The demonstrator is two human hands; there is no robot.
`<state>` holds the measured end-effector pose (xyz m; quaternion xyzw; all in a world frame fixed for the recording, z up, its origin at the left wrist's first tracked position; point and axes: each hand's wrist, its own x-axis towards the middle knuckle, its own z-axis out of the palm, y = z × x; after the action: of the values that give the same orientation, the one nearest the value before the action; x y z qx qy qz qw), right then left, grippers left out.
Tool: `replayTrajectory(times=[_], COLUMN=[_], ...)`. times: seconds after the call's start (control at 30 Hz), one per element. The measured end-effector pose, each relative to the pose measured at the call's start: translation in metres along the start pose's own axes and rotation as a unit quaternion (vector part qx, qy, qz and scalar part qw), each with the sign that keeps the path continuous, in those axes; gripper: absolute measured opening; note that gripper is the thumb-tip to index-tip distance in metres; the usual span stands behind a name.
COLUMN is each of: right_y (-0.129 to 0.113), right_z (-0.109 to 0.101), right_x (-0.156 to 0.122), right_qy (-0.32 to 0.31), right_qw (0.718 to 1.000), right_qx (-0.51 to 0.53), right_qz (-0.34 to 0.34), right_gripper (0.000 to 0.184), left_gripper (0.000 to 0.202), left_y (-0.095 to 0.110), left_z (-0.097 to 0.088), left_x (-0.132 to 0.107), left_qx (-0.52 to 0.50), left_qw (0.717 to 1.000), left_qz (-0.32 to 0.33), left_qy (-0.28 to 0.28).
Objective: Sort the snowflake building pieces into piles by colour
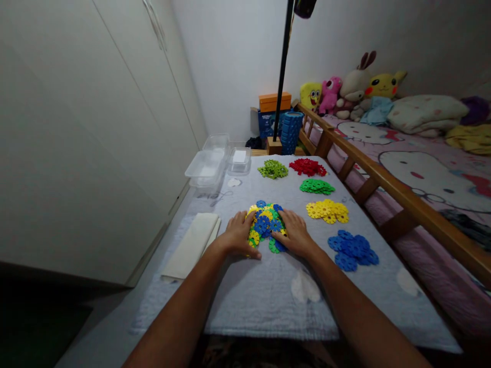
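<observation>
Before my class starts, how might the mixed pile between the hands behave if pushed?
The mixed pile would probably spread, since its pieces overlap. They look thin, so likely light; lying mostly flat, they should slide rather than roll.

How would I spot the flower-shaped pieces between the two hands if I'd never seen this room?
Find the pale cloth beside the wooden bed rail. Near the cloth's middle, the left hand and right hand flank the mixed pile. Unlike the all-yellow pile and all-blue pile to its right, it mixes blue, yellow and green.
</observation>
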<state>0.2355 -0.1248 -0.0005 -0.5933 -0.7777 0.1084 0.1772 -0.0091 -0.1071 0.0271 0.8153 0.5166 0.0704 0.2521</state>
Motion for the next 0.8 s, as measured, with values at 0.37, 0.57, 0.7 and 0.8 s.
replayTrajectory(times=[0.37,0.57,0.7,0.8], right_y=[-0.012,-0.016,-0.018,-0.018], right_z=[0.009,0.005,0.002,0.003], right_x=[0.004,0.005,0.007,0.007], right_qy=[0.041,0.074,0.087,0.075], right_qw=[0.986,0.971,0.972,0.977], right_qx=[0.124,0.195,0.191,0.17], right_qz=[-0.102,-0.119,-0.106,-0.105], right_gripper=[0.058,0.042,0.038,0.036], left_gripper=[0.083,0.07,0.06,0.055], left_y=[0.008,0.006,0.007,0.009], left_z=[0.033,0.033,0.03,0.028], left_x=[-0.004,0.0,0.0,-0.001], left_qx=[-0.069,-0.099,-0.118,-0.12], left_qw=[0.97,0.959,0.953,0.949], left_qz=[0.077,0.041,0.03,0.018], left_qy=[0.219,0.261,0.277,0.29])
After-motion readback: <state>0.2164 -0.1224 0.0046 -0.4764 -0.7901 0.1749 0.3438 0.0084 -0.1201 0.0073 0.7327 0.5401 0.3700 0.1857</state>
